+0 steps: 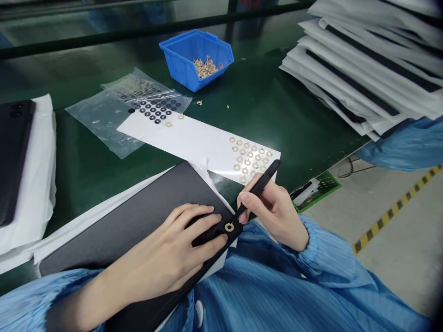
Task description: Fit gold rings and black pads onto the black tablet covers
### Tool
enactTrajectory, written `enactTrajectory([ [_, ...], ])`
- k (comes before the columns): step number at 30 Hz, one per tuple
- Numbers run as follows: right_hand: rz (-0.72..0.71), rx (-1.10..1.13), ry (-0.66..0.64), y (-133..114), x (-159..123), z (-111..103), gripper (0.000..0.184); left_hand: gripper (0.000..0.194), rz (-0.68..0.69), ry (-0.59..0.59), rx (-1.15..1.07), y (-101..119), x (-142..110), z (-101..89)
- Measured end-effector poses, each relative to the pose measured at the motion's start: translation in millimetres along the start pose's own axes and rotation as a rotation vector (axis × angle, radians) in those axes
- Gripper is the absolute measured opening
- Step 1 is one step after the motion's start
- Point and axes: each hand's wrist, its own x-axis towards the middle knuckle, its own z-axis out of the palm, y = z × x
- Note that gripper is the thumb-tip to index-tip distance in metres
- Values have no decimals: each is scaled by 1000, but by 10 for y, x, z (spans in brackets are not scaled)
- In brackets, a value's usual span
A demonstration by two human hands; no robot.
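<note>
Gold-coloured ring [229, 227] sits on the matte black panel [138, 221], just beside the fine tips of slim black tweezers [259, 186], which the right hand [273, 212] pinches in a pen-like grip; whether those tips hold anything is hard to make out. The left hand [162, 249] lies open and flat on the panel, close to the ring. Beyond the panel lies a white backing sheet [194, 143] dotted with similar rings.

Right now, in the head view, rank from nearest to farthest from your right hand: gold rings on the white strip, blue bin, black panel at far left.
Right hand:
1. Gold rings, just ahead
2. Blue bin, farther ahead
3. Black panel, far left
</note>
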Motion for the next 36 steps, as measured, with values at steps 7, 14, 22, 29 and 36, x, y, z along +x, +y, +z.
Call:
enactTrajectory([
  [7,-37,-16,7,2,-1,10,22,33,-2,9,-5,-10,21,12],
  [14,-66,-34,4,-11,7,9,19,34,-28,12,-27,12,-18,25],
  [22,-67,-24,21,-1,4,7,19,34,-34,22,-24,6,-10,29],
  [29,-41,36,14,12,-5,9,21,31,-45,61,-1,20,9,26],
  [36,-3,82,15,-1,11,-8,23,29,-55,65,-3,12,28,21],
])
